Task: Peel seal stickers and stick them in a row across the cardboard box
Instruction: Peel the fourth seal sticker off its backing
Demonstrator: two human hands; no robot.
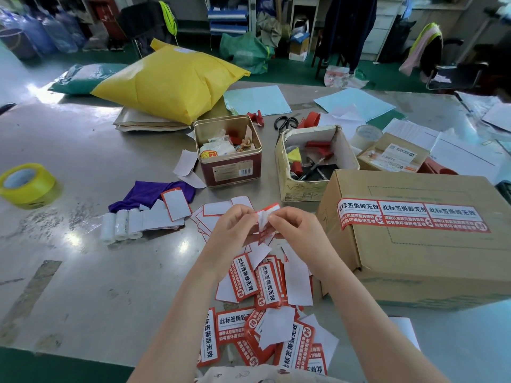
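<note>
At 3 o'clock from pinched sticker (266, 217), cardboard box (420, 236) lies nearer right hand (297, 226); left hand (235, 226) is clamped on backing too.

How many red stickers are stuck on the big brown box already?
3, side by side in a row on the cardboard box top: the left sticker wraps over the box's left edge, the middle sticker is beside it, and the right sticker ends the row.
</note>
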